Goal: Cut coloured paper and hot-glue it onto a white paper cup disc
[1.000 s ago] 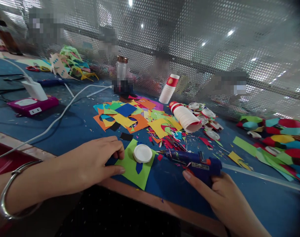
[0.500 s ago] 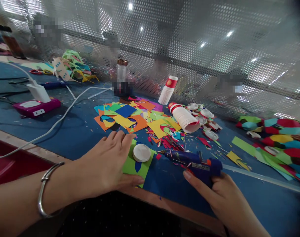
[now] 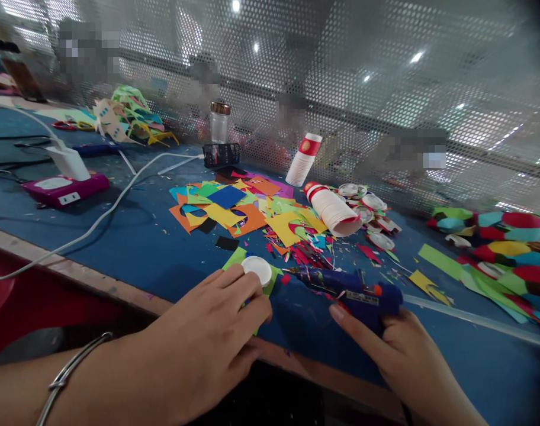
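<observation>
My right hand (image 3: 407,355) is wrapped round the handle of a blue hot glue gun (image 3: 341,287), its thumb stretched along the near side. The gun's nozzle points left, close to a white round cup base (image 3: 257,271) that sits on a light-green paper sheet (image 3: 235,258). My left hand (image 3: 221,331) lies over the near part of that sheet with its fingers curled together beside the cup base. Its fingertips are partly hidden, and so is whatever they pinch. A sliver of blue shows between the fingers.
Coloured paper scraps (image 3: 225,207) lie beyond my hands. Stacked paper cups (image 3: 334,210) lie on their side, near another leaning stack (image 3: 304,160). A phone (image 3: 221,155) rests by a glass jar (image 3: 219,121). A white cable (image 3: 114,207) crosses the left; a magenta power strip (image 3: 66,189) stands there.
My left hand has shifted from the left edge of the green sheet to its near part, fingers curling in. A black scrap now shows where it was. The right hand and glue gun stay almost still.
</observation>
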`<move>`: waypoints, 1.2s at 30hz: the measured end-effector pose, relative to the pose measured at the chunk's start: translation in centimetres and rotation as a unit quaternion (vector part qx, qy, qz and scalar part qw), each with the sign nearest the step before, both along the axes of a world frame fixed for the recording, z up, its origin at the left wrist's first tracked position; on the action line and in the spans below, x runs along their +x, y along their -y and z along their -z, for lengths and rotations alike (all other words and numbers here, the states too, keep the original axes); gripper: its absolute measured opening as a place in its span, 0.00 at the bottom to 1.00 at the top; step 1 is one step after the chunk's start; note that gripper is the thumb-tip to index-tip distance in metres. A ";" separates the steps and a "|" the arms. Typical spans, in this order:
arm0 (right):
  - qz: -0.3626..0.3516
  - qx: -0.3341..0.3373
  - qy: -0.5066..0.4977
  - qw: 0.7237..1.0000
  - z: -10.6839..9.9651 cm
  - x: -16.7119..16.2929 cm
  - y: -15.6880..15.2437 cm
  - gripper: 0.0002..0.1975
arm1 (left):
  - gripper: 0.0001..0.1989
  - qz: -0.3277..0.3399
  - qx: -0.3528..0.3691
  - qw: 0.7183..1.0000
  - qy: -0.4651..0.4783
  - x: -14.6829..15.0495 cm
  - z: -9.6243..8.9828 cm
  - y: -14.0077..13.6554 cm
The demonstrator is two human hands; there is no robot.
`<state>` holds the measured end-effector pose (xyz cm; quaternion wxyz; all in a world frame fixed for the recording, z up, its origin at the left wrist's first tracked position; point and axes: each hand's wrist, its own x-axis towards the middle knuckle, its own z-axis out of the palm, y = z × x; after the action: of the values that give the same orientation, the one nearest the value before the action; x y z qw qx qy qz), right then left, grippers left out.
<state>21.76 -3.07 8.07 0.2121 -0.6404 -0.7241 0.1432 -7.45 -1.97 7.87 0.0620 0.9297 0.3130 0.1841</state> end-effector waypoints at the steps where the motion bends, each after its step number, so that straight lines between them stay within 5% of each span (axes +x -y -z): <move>1: -0.002 0.002 -0.002 1.000 0.0 0.0 0.0 0.22 | 0.08 0.014 0.001 1.000 -0.008 -0.1 0.0 -0.1; 8: 0.007 0.009 0.001 1.000 0.3 0.1 0.0 0.22 | 0.05 0.101 0.061 0.992 -0.041 -0.4 1.0 -1.5; 20: -0.006 0.009 -0.003 1.000 0.2 0.0 -0.1 0.21 | 0.03 0.166 0.086 0.980 -0.064 -0.2 -0.6 -2.0; 30: -0.017 0.025 0.009 1.000 0.1 -0.3 -0.1 0.21 | 0.14 0.157 0.121 0.980 -0.006 -5.5 -0.9 -4.5; 36: -0.030 0.013 0.011 0.999 0.1 -1.3 0.0 0.19 | 0.15 0.144 0.105 0.983 -0.048 -7.8 -0.4 -6.0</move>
<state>20.48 -3.08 7.99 0.2082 -0.6169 -0.7472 0.1335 -15.27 4.05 8.23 -0.0257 0.9741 0.1573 0.1602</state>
